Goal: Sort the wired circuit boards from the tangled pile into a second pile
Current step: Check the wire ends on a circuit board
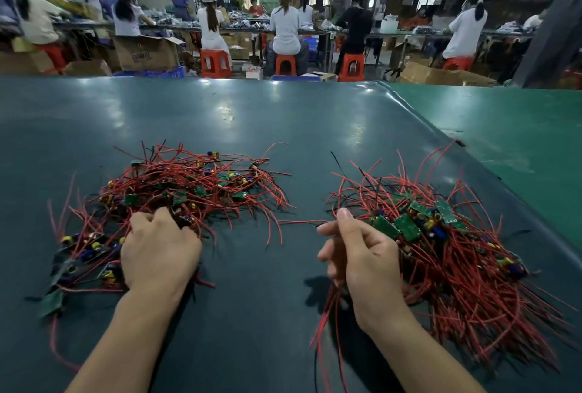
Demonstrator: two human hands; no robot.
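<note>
Head view: a dark teal, glossy mat-covered work table point(252, 128) carries two heaps of small green circuit boards with long red and black wires. The left tangled pile of wired boards point(189, 184) spreads across the left half of the table, wires crossing in every direction. The right pile of wired boards point(441, 251) lies well apart from it, its red wires fanning toward the near right edge.

The left hand point(159, 251) rests knuckles-up on the near edge of the left pile, fingers curled down into the wires and gripping a clump of them.

The right hand point(362, 257) is raised just beside the right pile, fingers curled round a bundle of red wires point(327, 307) that hangs below the palm; the thumb points up, and green boards sit just past the knuckles.

Beyond the table, seated workers in caps point(285, 24) face away on red plastic stools point(285, 63), among brown cardboard boxes point(148, 52).
</note>
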